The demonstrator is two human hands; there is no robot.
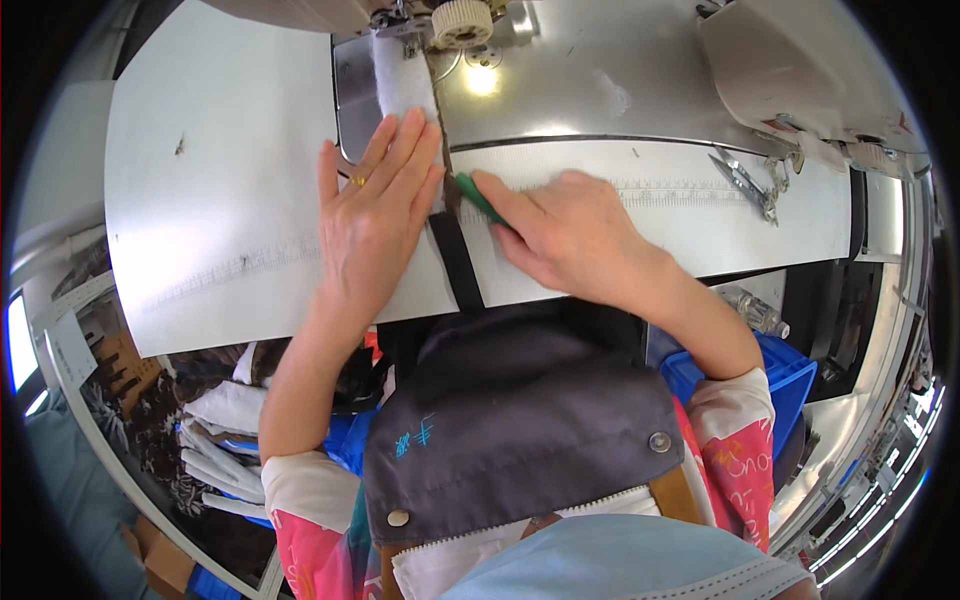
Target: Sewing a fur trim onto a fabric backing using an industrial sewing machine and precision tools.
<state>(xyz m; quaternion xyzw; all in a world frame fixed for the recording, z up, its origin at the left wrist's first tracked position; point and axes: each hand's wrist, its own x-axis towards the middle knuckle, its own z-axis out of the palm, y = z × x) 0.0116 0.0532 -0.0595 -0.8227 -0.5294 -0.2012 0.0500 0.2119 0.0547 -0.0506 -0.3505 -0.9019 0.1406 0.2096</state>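
My left hand (375, 215) lies flat with its fingers stretched over a white fluffy strip (403, 80), pressing it to the table. The strip runs from under the sewing machine's presser foot (410, 42) toward me and has a dark brown right edge. A green-handled tool (478, 198) is gripped in my right hand (570, 235); its tip meets that edge beside my left fingers, and its exact kind is hidden by the fingers. Below, a black band (457, 262) continues from the strip to the table's front edge.
The sewing machine (462, 22) stands at the top, with a metal bed plate (580, 75). Metal snips (745, 188) lie at the right on the white tabletop (220, 110). Under the table are a blue bin (795, 375), a plastic bottle (755, 312) and piled white pieces (235, 408).
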